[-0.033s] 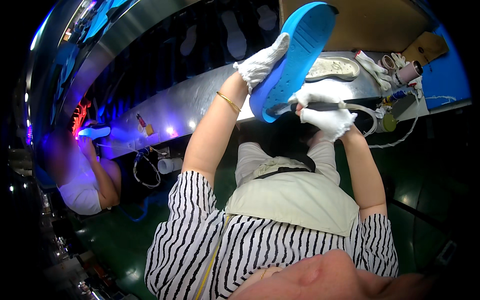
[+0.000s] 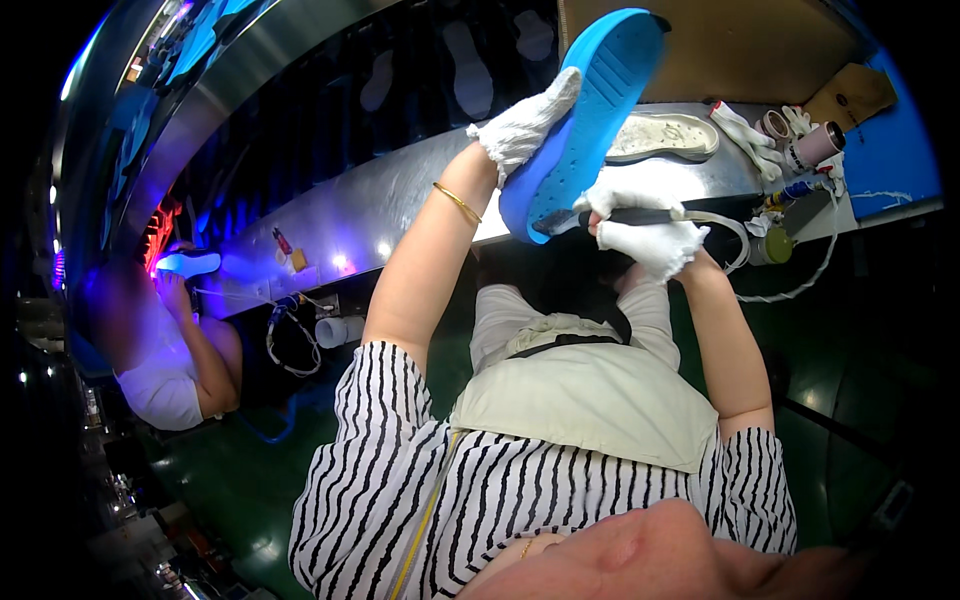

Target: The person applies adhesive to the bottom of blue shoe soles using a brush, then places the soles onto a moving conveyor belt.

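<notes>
My left hand point(image 2: 525, 122), in a white knit glove, is closed on the left edge of a bright blue shoe sole point(image 2: 590, 120). The sole is held up at a slant above the front of the bench, its moulded side facing me, its lower end nearest my right hand. My right hand point(image 2: 655, 225), gloved in white with some bare fingertips showing, is wrapped round a black-handled tool point(image 2: 640, 215) with a pale hose at its rear. The tool's thin tip points at the sole's lower end; whether it touches I cannot tell.
On the metal bench point(image 2: 350, 225) lie a cream shoe sole point(image 2: 663, 138), a white glove point(image 2: 748, 140) and a pink cylinder point(image 2: 815, 147). A cardboard sheet point(image 2: 720, 50) stands behind. A hose point(image 2: 800, 285) loops off the right side. To the left sits a co-worker point(image 2: 165, 370) with another sole.
The blue sole has tilted slightly, its upper end a little lower and further left. My right hand and the tool have shifted slightly left.
</notes>
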### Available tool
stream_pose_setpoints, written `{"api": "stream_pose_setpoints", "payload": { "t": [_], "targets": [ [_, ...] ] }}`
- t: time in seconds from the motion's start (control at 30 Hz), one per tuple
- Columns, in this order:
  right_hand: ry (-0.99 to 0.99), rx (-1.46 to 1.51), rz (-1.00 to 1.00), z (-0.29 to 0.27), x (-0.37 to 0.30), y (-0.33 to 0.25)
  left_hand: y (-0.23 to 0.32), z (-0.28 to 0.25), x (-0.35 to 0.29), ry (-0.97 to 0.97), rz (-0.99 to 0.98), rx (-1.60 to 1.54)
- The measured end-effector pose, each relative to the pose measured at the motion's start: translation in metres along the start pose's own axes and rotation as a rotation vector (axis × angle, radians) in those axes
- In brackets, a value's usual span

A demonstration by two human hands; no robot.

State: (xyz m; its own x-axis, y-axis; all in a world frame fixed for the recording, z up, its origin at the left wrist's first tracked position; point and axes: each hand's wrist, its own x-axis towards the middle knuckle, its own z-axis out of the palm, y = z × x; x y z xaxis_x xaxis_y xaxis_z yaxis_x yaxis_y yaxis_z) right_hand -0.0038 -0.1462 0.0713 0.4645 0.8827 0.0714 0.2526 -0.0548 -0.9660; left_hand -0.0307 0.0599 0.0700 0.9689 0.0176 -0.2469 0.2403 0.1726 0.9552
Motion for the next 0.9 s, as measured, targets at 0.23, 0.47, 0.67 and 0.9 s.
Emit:
{"api": "stream_pose_setpoints", "payload": {
  "t": [0.23, 0.47, 0.67, 0.9],
  "targets": [
    [-0.005, 0.176, -0.001, -0.019, 0.003, -0.012, 0.009, 0.01, -0.005, 0.123, -0.039, -0.019],
    [-0.115, 0.059, 0.004, -0.028, 0.004, -0.007, 0.006, 0.001, -0.005, 0.092, -0.068, 0.022],
    [-0.033, -0.066, -0.119, -0.039, 0.016, -0.005, 0.007, -0.004, -0.013, 0.036, -0.115, -0.096],
    [0.214, 0.264, -0.03, -0.054, 0.001, -0.01, 0.014, -0.008, -0.034, 0.099, 0.4, -0.576]
  ]
}}
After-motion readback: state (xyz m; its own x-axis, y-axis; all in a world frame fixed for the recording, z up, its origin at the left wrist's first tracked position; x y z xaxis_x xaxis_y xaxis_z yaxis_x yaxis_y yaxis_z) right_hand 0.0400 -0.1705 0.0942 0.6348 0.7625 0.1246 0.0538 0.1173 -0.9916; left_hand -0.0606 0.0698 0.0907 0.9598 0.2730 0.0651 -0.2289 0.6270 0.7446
